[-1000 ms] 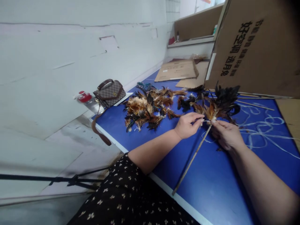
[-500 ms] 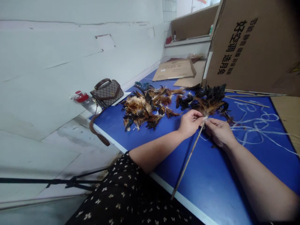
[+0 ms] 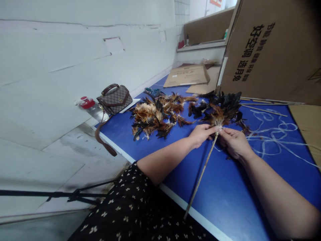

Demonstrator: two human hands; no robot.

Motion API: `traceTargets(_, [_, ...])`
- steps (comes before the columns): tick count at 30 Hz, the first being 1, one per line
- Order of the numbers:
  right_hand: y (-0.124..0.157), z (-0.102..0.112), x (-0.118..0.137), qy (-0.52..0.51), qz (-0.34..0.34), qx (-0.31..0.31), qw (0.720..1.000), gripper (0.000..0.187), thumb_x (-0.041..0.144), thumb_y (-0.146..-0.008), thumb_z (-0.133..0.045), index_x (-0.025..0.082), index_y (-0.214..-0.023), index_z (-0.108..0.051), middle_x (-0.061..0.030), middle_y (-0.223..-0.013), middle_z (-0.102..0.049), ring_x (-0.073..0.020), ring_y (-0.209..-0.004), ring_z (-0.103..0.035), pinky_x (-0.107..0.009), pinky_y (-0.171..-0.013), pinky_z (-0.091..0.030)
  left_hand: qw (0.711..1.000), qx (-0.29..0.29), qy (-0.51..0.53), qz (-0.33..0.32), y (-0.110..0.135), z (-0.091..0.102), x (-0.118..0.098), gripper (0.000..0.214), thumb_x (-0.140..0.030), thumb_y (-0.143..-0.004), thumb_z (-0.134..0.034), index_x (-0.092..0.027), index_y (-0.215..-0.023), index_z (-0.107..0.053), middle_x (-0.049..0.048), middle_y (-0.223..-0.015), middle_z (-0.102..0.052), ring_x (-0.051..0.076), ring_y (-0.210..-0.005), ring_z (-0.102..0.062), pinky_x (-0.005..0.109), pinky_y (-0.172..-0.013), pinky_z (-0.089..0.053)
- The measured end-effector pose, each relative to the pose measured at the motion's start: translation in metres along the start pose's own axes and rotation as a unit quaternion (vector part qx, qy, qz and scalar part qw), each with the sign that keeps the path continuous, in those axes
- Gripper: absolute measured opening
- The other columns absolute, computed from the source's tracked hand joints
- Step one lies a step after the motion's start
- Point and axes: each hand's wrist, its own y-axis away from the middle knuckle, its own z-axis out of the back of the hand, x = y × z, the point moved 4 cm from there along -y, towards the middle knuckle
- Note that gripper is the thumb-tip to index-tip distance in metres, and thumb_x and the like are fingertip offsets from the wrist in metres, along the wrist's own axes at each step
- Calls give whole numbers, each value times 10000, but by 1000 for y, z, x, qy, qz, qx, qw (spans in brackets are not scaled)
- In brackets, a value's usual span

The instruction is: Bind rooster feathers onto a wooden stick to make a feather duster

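Table (image 3: pixel 155 152): a blue top with a white edge; it carries everything in this work.
Cardboard box (image 3: pixel 271 50): it stands upright at 1 o'clock, with black printed characters on its face; flat cardboard sheets (image 3: pixel 188 75) lie at 12 o'clock.
Loose feathers (image 3: pixel 156 115): a brown, tan and black pile at about 11 o'clock from the hands, near them but not touching.
Handbag (image 3: pixel 114 98): at 10 o'clock on the table corner; its strap hangs over the edge, and a bottle with a red cap (image 3: pixel 90 107) lies just beside it.
White string (image 3: pixel 274 137): loose loops at 3 o'clock; one strand seems to run toward the binding point.
Stick (image 3: pixel 202 174): thin and long, from the near edge at 6 o'clock up to the hands.
Feather bundle (image 3: pixel 222 110): it sits on the top end of the stick, spreading toward 12 o'clock; this is the piece in work.
Left hand (image 3: pixel 200 134): the grip is closed, thumb and fingers pinched on the feather bundle where it meets the stick.
Right hand (image 3: pixel 234 142): the grip is closed at the same point from the other side; whether it holds string or feathers I cannot tell.
Step in hand: I judge the feathers are being bound onto the stick.
Next move: it probably calls for a tight wrap with the pinch kept firm, so the feathers do not slip.
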Motion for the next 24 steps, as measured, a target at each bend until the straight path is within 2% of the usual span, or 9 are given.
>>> traceTargets(4, [3, -5, 4, 4, -9, 30, 1000, 597, 730, -716, -941, 211, -713, -648, 50, -587, -355, -89, -514, -259, -262, -451, -209, 998, 41, 42, 17, 2, 1, -2, 695, -684, -562, -996, -121, -869, -727, 33, -857, -709, 120, -801, -615, 297, -746, -461])
traceTargets(9, [4, -6, 5, 0, -11, 32, 999, 614, 732, -701, -951, 216, -680, -619, 52, -579, -340, -88, -510, -265, -254, -445, -223, 995, 56, 71, 42, 7, -1, -7, 698, -671, -528, -1019, -121, -819, -702, 19, -806, -681, 116, -777, -595, 307, -761, -445])
traceTargets(13, [4, -6, 3, -3, -14, 42, 999, 590, 710, -716, -958, 199, -714, -663, 49, -591, -353, -81, -516, -272, -243, -448, -219, 994, 60, 78, 54, 9, -3, -10, 710, -659, -514, -1030, -117, -844, -711, 13, -794, -678, 121, -776, -599, 321, -790, -443])
traceTargets(19, [6, -9, 3, 16, -5, 57, 998, 606, 762, -758, -900, 199, -772, -677, 50, -593, -351, -92, -517, -261, -259, -452, -207, 992, 35, 103, 57, 9, -3, -12, 686, -571, -469, -1068, -107, -855, -742, 28, -818, -716, 135, -802, -628, 322, -810, -437])
traceTargets(24, [7, -8, -2, 48, 3, 46, 998, 595, 767, -810, -855, 199, -816, -681, 52, -590, -368, -93, -516, -265, -253, -455, -187, 991, 4, 125, 42, 8, -5, -13, 633, -508, -425, -1081, -112, -763, -721, 23, -751, -713, 135, -752, -626, 330, -819, -442])
